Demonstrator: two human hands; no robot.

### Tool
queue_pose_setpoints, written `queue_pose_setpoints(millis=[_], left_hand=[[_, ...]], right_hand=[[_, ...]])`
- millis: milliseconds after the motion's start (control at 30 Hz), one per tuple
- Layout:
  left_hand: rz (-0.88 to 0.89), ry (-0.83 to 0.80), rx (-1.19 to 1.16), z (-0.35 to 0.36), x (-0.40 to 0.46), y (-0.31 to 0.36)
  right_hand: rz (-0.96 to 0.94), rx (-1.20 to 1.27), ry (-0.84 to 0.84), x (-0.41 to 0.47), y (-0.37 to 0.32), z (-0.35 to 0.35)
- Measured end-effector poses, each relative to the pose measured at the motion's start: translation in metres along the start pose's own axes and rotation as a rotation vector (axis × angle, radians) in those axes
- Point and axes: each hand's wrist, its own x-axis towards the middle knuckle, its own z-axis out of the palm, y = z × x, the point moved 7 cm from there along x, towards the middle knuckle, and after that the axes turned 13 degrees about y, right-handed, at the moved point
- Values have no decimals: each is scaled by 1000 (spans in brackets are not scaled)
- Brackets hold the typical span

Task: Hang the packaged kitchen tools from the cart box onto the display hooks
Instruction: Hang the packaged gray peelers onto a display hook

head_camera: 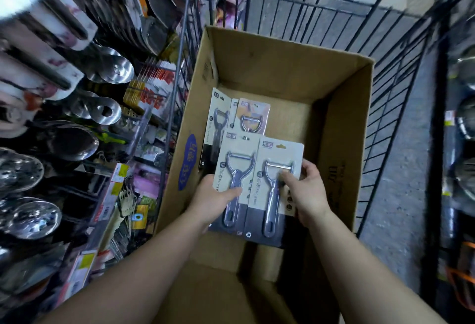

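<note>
While both arms reach into the cardboard box [341, 123] in the wire cart [401, 71], our left hand [213, 201] grips one carded peeler [237, 167] and our right hand [308, 190] pinches a second peeler pack [276, 182] beside it; more packs [253, 115] lie deeper in the box.

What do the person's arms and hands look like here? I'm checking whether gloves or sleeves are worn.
Both forearms are bare as far as the frame shows: no sleeves or cuffs in view. The left hand and right hand wear no gloves. No watch, bracelet or ring shows on either wrist or on the fingers in view.
</note>
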Motion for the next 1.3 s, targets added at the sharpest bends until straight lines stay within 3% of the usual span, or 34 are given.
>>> queue_pose_setpoints(millis=[333,600,867,1300], left_hand=[[92,111,-90,-23,-57,9],[169,184,-256,-21,-118,18],[251,284,-368,-29,-172,9],[260,624,-559,-131,-261,-53]], right_hand=[[-330,-82,-88,-45,-54,-22],[-479,-126,-167,-75,-83,-60],[-720,-292,-254,-124,-112,-92],[-917,-357,-548,-240,-114,-21]])
